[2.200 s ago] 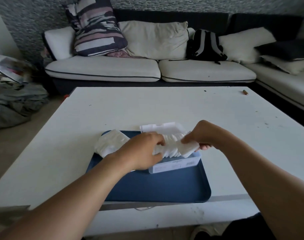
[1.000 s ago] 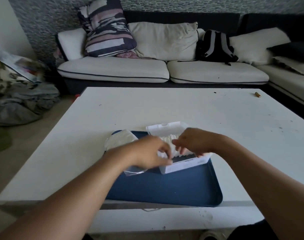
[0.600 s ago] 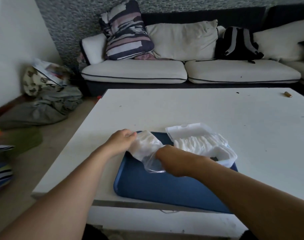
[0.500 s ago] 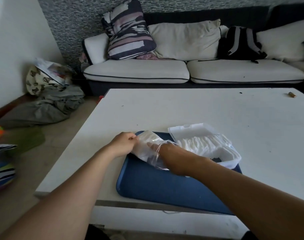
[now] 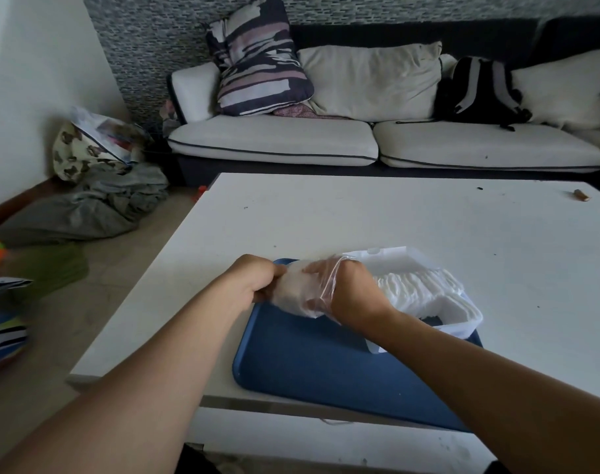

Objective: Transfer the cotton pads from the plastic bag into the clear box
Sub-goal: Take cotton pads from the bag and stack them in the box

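A clear plastic bag with white cotton pads inside lies at the far left corner of a blue tray. My left hand grips the bag's closed end. My right hand is pushed inside the bag's open mouth, its fingers showing through the plastic around the pads. To the right on the tray stands the clear box with its lid open at the back, and a row of cotton pads lies in it.
The tray sits near the front edge of a white table. A small brown object lies at the table's far right. A sofa with cushions and a backpack stands behind. Clothes and bags lie on the floor at left.
Both hands left the pads in the box and went to the bag. My left hand took its end and my right hand slid deeper into its mouth. The camera turned left.
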Tool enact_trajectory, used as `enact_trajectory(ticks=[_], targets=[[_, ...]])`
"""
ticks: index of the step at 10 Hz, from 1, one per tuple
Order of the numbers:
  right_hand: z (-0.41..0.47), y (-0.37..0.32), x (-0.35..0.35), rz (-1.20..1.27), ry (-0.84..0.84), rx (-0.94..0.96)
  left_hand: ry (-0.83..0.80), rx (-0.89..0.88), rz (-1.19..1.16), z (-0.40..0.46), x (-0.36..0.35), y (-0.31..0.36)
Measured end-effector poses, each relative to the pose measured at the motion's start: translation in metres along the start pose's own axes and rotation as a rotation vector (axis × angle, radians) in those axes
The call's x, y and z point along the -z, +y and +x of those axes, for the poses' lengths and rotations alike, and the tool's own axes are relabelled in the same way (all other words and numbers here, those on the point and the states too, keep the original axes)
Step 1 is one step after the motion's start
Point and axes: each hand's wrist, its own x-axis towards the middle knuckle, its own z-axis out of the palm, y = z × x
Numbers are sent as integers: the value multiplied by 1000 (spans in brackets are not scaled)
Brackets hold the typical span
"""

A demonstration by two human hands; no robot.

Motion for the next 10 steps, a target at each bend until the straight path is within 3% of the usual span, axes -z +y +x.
enact_trajectory(ticks=[3,5,8,9,10], targets=[[-8,3,14,119,-57,-3,93,-63,42,3,-13,0],[-7,-3,7,-137,-103,52,198,-120,186,14,-11,-5],[-19,11,27,176,-217,-101,223,-142,313,24,-8,-14],[-26,17,60,183,-341,-146,228,-141,309,26,-7,-17],[-34,34,98,225,-323,-200,204,-141,317,26,-7,-16]])
